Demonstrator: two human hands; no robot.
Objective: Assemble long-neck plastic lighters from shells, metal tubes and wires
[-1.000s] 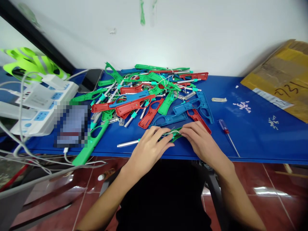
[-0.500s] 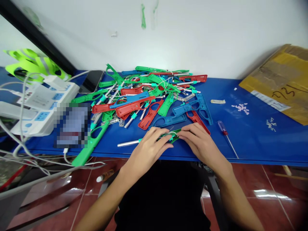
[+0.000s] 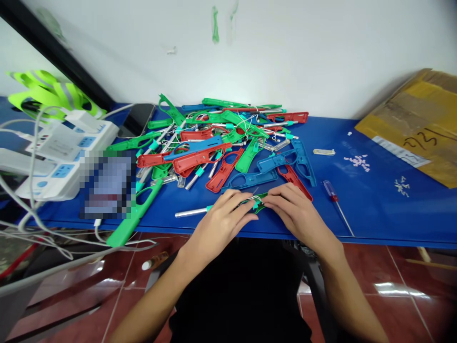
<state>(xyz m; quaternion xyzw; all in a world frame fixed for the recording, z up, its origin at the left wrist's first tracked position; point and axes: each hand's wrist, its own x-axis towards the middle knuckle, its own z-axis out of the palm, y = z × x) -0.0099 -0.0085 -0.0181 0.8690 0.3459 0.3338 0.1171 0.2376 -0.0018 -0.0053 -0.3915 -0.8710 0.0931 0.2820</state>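
A green lighter casing [image 3: 261, 207] lies at the table's front edge, between my two hands. White wires and a teal collar show in it. A metal lighter tube [image 3: 191, 212] sticks out to the left from under my left hand [image 3: 223, 214]. That hand is closed around the casing's left part, its fingertips near the wires. My right hand [image 3: 298, 207] grips the right end, thumb and fingertips pinched together at the wires. Fingers cover much of the casing, so the small parts inside cannot be made out.
A heap of red, green and blue lighter casings [image 3: 200, 155] with metal tubes lies behind my hands. To the right are a screwdriver [image 3: 332, 193], a clear lighter tank [image 3: 324, 152], small pink pieces [image 3: 358, 162], small pale pieces [image 3: 402, 186] and a cardboard box [image 3: 424, 119]. Leftward stand phones and a power strip [image 3: 60, 166].
Both hands stay on the green casing in nearly the same pose. My right fingertips have shifted very slightly left over the wires. The whole view has moved a little.
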